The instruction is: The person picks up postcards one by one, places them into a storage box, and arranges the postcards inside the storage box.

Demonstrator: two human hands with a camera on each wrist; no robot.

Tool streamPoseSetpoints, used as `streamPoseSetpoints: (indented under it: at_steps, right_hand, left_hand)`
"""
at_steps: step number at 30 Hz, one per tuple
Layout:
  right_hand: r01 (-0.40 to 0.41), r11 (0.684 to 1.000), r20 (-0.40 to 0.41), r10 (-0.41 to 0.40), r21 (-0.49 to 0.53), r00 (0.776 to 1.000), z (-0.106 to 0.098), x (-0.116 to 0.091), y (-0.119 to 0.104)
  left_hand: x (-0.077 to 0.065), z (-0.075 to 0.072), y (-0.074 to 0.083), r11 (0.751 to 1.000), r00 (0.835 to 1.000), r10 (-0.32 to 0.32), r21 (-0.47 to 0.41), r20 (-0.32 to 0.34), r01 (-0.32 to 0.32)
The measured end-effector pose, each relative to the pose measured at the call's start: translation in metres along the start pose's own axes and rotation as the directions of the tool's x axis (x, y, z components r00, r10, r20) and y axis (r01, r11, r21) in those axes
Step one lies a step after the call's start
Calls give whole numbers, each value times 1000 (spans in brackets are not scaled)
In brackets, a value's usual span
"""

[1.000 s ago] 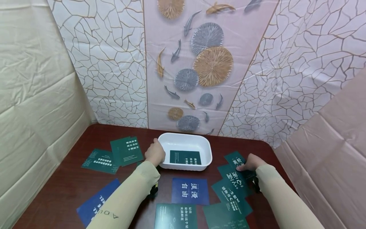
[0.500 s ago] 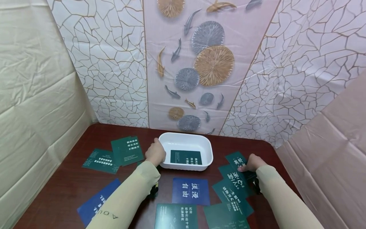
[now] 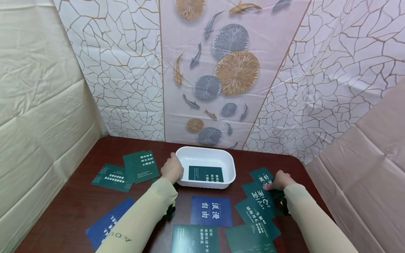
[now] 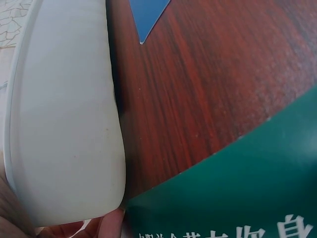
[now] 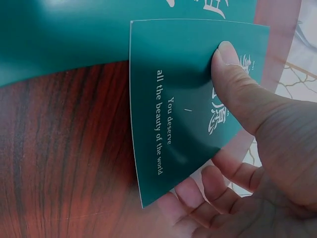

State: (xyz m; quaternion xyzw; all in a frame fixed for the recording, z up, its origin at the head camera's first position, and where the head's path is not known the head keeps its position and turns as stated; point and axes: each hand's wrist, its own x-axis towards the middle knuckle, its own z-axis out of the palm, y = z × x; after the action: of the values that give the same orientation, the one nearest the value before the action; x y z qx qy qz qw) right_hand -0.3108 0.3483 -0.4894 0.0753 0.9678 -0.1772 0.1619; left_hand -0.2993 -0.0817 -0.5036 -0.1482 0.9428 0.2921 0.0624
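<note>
My left hand [image 3: 172, 169] grips the left side of a white plastic basin [image 3: 205, 150], fingers on its wall [image 4: 64, 109] in the left wrist view. One dark green card [image 3: 200, 174] with white lettering lies in the basin. On the right, my right hand [image 3: 280, 180] pinches a green card [image 5: 173, 59] printed with white characters and English words. The thumb [image 5: 228, 69] presses on its face, the fingers [image 5: 218, 186] lie beneath, and the card bends slightly. Other green cards [image 3: 261, 200] overlap in a row just below that hand.
A blue card [image 3: 211, 211] and a green card [image 3: 194, 239] lie in front of the basin. Several green cards [image 3: 140, 167] and a blue card [image 3: 109, 219] are at the left. Patterned cloth [image 3: 205, 88] walls in the dark red table [image 3: 63, 207].
Both hands keep their places, the left on the basin and the right on the green card. Only a very slight shift of the whole view shows.
</note>
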Motion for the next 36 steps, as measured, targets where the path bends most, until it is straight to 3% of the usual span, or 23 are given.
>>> streamPoseSetpoints:
  at_steps: [11, 21, 29, 36]
  right_hand:
    - [-35, 999, -34, 36, 18, 999, 4, 0, 4]
    - [27, 999, -27, -26, 42, 999, -2, -6, 5]
    - [81, 997, -47, -81, -1, 996, -5, -6, 7]
    - [61, 998, -64, -62, -19, 996, -12, -6, 7]
  left_hand:
    - [1, 1, -1, 1000, 1000, 10, 7, 4, -10]
    - [2, 2, -2, 1000, 1000, 12, 18, -5, -12]
    - [2, 3, -3, 1000, 1000, 17, 12, -3, -17]
    - [2, 3, -3, 1000, 1000, 20, 14, -4, -20]
